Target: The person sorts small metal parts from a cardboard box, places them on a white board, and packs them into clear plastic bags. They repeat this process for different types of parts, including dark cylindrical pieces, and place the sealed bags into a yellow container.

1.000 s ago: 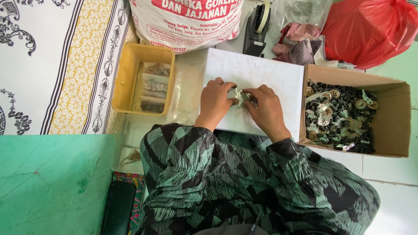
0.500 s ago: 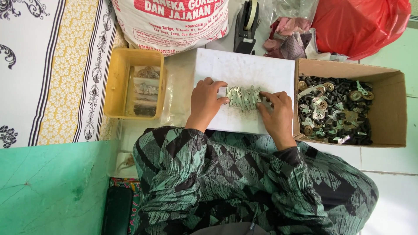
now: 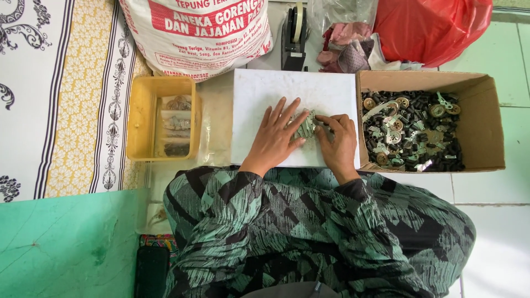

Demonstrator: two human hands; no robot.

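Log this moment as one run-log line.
left hand: flat on metal pieces | right hand: pinching them | surface: white board

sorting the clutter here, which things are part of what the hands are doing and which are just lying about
In hand:
left hand
right hand
small grey metal parts under both hands
white board
cardboard box of parts
yellow tray

Lying about:
printed sack
tape dispenser
red plastic bag
cloth scraps

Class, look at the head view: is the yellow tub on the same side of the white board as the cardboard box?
No: the yellow tub sits left of the white board, while the cardboard box sits on its right.
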